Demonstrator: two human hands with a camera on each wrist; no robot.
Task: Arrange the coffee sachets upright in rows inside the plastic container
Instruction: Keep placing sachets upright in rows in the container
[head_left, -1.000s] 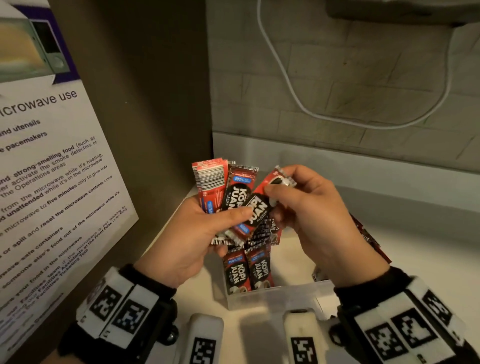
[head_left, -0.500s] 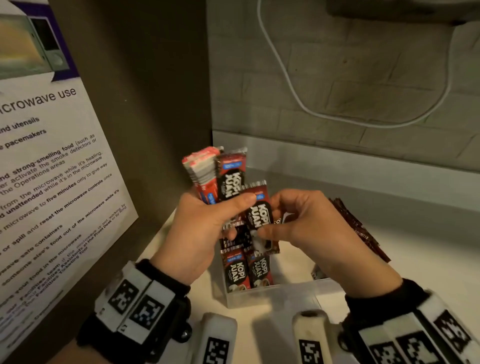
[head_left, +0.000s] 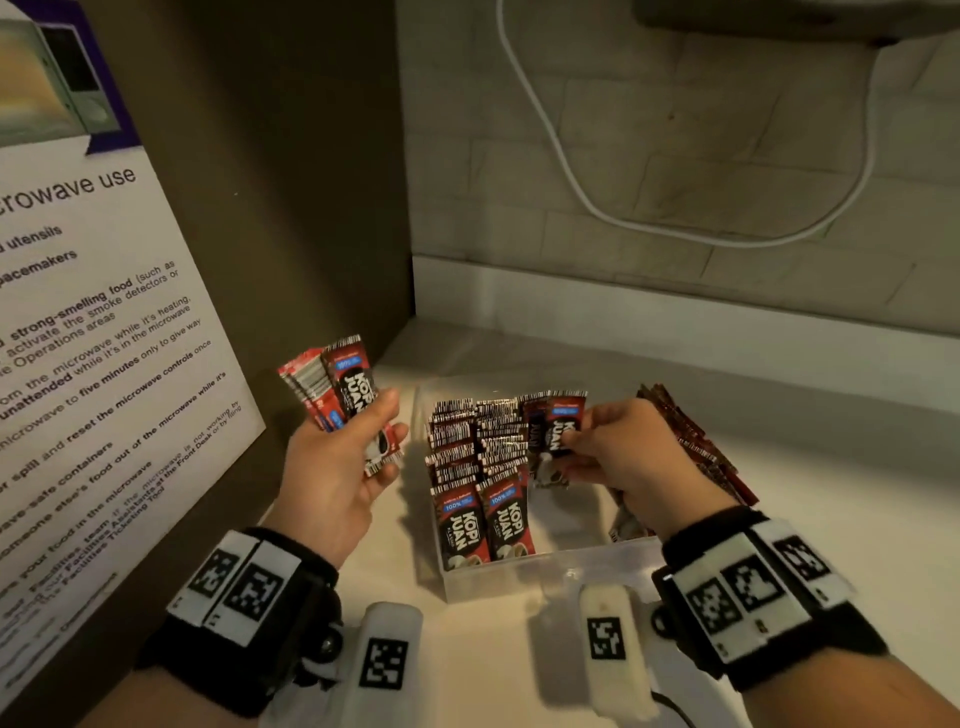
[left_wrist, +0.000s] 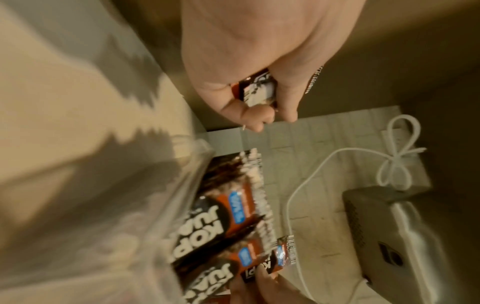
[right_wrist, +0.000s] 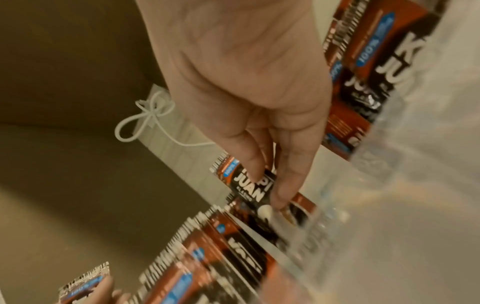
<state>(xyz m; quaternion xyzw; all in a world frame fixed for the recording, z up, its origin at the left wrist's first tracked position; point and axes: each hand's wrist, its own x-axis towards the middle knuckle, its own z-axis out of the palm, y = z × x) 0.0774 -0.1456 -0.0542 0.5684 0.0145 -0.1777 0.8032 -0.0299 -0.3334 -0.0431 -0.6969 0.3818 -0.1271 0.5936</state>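
Two rows of sachets (head_left: 475, 457) stood in container (head_left: 545, 574); right hand (head_left: 623, 457) pinched one sachet (head_left: 553, 436) above it, left hand (head_left: 332, 467) clutched small stack (head_left: 337, 389) off to side.

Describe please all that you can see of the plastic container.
The plastic container is a clear, open-topped rectangular box standing on the pale counter. Two rows of upright sachets fill its left part; the right part looks mostly bare. The right hand lowers one sachet into it.
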